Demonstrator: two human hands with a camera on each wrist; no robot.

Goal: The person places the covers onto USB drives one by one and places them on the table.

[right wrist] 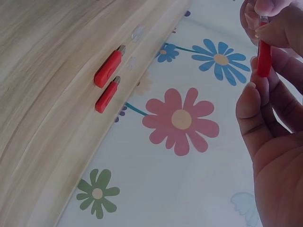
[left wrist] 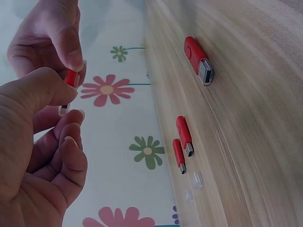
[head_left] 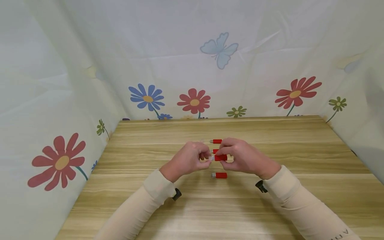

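Observation:
Between my hands, above the table, is a red USB stick (head_left: 221, 157) with its plug end pointing left. My right hand (head_left: 241, 157) pinches its red body between thumb and fingers. At the plug end, the thumb and fingers of my left hand (head_left: 189, 159) pinch a small clear cap (left wrist: 63, 110), partly hidden by the fingertips. Nearer to me on the table lies another USB stick (left wrist: 199, 61) with a clear cap over its plug. Beyond the hands lie two more red sticks, a larger one (right wrist: 109, 68) and a slimmer one (right wrist: 108, 95), with bare metal plugs.
Two loose clear caps, one larger (left wrist: 198, 180) and one smaller (left wrist: 189, 196), lie off the plug ends of the far sticks. The wooden table (head_left: 144, 143) meets a flower-printed curtain (head_left: 168, 66) at its back and sides.

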